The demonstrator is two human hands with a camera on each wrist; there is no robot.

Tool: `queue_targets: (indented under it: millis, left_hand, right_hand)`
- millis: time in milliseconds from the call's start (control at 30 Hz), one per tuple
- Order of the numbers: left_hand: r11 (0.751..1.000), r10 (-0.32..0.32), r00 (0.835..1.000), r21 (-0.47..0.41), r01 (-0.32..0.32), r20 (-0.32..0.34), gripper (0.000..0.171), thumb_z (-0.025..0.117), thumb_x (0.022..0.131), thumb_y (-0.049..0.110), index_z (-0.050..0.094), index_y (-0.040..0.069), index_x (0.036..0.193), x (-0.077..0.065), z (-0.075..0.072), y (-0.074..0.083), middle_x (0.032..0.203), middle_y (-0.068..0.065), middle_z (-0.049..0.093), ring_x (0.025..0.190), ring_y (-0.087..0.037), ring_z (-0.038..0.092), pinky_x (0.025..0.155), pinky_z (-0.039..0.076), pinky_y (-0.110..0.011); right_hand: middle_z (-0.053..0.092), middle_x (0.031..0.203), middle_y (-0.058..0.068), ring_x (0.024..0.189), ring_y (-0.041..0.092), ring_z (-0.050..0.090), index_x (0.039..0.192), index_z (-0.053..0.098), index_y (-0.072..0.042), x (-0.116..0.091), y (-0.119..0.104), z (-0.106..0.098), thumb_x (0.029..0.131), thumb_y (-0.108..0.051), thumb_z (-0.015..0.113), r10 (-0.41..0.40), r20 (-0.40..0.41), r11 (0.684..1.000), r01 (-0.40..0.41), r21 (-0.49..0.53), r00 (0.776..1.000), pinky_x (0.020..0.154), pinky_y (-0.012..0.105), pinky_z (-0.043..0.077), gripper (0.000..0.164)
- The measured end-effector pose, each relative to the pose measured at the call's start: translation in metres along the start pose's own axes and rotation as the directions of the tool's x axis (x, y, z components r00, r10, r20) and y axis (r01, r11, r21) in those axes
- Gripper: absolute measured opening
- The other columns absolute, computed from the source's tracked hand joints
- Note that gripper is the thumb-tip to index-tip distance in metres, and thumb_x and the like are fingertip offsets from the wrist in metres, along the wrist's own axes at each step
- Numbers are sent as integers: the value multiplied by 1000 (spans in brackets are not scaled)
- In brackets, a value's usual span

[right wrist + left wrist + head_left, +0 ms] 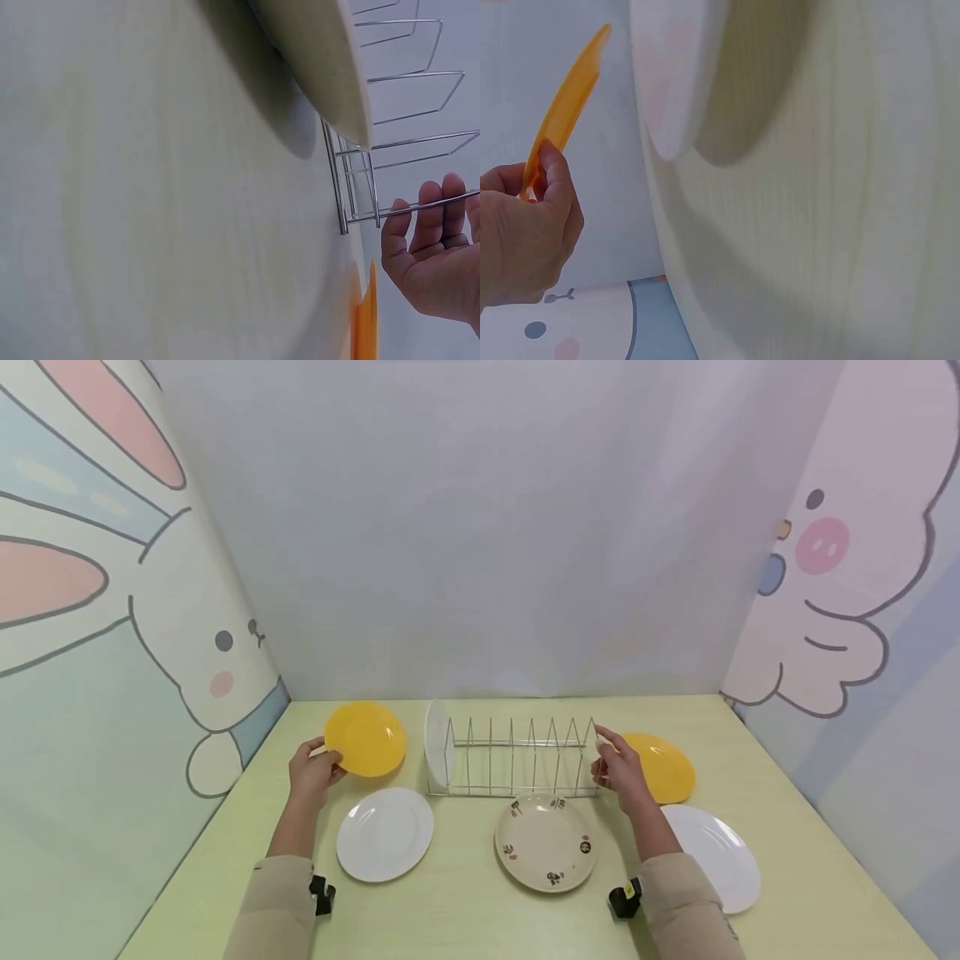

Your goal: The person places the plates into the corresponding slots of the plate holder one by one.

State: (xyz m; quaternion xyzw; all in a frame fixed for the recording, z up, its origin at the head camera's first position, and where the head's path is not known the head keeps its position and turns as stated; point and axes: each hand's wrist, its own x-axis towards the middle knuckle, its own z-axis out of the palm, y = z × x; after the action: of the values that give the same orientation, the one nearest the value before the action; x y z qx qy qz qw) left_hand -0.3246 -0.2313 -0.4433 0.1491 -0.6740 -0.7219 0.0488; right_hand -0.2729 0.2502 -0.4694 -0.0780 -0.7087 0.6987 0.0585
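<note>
At the left, my left hand (pixel 313 770) pinches the edge of a yellow plate (pixel 366 739), thumb on its upper face. In the left wrist view that plate (pixel 564 105) is tilted up off the table. My right hand (pixel 621 768) grips the right end wire of a metal dish rack (pixel 522 792); in the right wrist view, fingertips (pixel 429 193) lie against the wire. A white plate (pixel 438 743) stands upright in the rack's leftmost end.
A white plate (pixel 386 835) lies front left, and a beige patterned plate (pixel 545 843) lies before the rack. Right of my right hand are another yellow plate (pixel 660 768) and a white plate (pixel 716 856), partly behind my forearm. A curtain-like wall (pixel 480 543) closes the back.
</note>
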Motion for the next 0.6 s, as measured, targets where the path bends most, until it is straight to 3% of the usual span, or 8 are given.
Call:
queue_targets:
  millis: [600]
  left_hand:
    - [992, 99, 992, -69, -104, -82, 42, 55, 88, -4, 42, 10, 125, -47, 9, 10, 99, -11, 51, 76, -14, 62, 68, 53, -28]
  right_hand:
    - [48, 72, 6, 64, 19, 50, 142, 39, -18, 2, 0, 0, 100, -27, 43, 3, -5, 1000, -3, -24, 1000, 63, 33, 50, 44]
